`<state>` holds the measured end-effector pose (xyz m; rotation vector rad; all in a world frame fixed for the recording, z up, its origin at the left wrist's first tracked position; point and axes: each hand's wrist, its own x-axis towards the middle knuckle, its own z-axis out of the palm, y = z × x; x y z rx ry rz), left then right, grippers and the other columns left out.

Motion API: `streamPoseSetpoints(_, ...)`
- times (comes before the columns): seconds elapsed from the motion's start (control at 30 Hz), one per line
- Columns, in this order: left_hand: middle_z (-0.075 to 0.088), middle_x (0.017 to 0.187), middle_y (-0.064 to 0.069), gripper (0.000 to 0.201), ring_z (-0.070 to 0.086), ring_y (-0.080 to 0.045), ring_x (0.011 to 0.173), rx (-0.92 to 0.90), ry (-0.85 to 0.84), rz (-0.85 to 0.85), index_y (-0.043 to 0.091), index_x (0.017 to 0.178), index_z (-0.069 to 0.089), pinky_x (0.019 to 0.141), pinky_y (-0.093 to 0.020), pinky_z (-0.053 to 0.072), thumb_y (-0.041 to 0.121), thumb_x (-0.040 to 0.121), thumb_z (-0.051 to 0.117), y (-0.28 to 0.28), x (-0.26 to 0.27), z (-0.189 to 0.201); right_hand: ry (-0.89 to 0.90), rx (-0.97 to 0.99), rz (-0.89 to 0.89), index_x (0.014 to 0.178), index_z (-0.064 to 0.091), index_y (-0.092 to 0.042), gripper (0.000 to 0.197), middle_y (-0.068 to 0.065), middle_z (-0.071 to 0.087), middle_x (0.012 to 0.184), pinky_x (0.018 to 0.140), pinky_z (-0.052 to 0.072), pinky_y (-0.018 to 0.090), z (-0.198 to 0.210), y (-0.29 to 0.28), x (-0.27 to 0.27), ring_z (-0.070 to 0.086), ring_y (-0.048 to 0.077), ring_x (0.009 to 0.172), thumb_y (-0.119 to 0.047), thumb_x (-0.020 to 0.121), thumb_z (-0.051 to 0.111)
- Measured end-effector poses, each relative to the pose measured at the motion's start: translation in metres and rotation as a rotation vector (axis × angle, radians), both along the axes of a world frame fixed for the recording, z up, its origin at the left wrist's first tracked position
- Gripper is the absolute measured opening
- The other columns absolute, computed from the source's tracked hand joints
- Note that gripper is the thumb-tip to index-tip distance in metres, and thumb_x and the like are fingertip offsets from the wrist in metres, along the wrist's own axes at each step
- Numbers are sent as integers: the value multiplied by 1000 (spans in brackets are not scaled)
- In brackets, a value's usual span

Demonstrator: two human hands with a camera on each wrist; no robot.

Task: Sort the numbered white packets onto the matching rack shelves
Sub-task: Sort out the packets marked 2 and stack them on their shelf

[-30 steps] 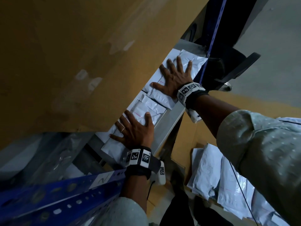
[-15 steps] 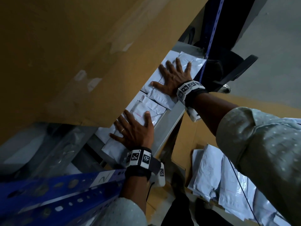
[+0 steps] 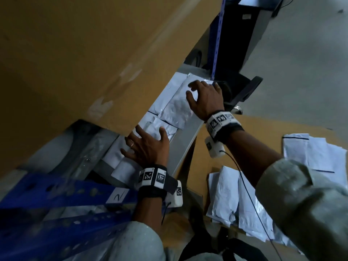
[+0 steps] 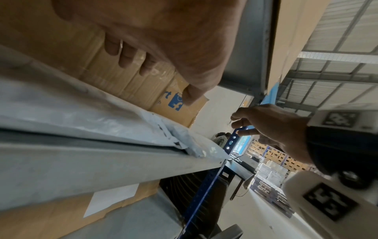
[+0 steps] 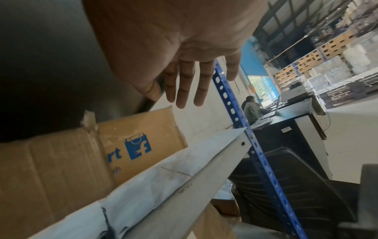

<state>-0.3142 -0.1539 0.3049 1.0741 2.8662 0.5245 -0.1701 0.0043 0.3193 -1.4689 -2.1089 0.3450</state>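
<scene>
Several white packets (image 3: 175,108) lie in a row along the grey rack shelf (image 3: 188,142), under a big cardboard box (image 3: 75,53). My left hand (image 3: 146,146) lies flat on the near packets (image 4: 81,113) with its fingers straight, holding nothing. My right hand (image 3: 204,97) hovers just above the far packets (image 5: 163,177) by the blue upright (image 5: 235,113). In the right wrist view its fingers (image 5: 184,90) are extended and loose, clear of the packets. A label reading 2 (image 3: 117,196) is stuck on the blue front beam.
A pile of more white packets (image 3: 235,204) lies on brown cardboard (image 3: 263,132) at the lower right, below the shelf. A dark chair (image 3: 243,87) and a black cabinet (image 3: 243,25) stand past the rack's far end. A person sits at a desk far behind (image 5: 250,108).
My right hand has lifted off the far packets and drawn back toward the shelf edge, its fingers no longer spread flat. The left hand stays pressed on the near packets.
</scene>
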Motion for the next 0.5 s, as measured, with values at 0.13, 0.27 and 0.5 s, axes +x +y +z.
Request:
streamPoseSetpoints(0.13,45,146,-11,70,29,-32,142,89,37,-70,20,136,46,114,-60,14,55,78,62,-4,19,8,153,48,-81,105,69,-27,22,-7,69,101,114,34,51,2,-38,35,66,20,96,-38,96,53)
streamPoseSetpoints(0.27,57,134,-3,47,38,-28,135,161,46,-148,28,116,61,111,-57,17,51,75,63,-10,40,11,256,59,-138,97,72,-27,21,-7,72,93,89,53,48,-9,-79,75,66,15,82,-37,92,54)
streamPoseSetpoints(0.5,65,111,4,23,56,-23,113,174,-52,-278,33,98,67,105,-50,31,46,81,58,-32,106,29,367,-50,-324,96,72,-26,14,-12,69,81,66,53,31,-24,-157,168,63,7,69,-34,94,61)
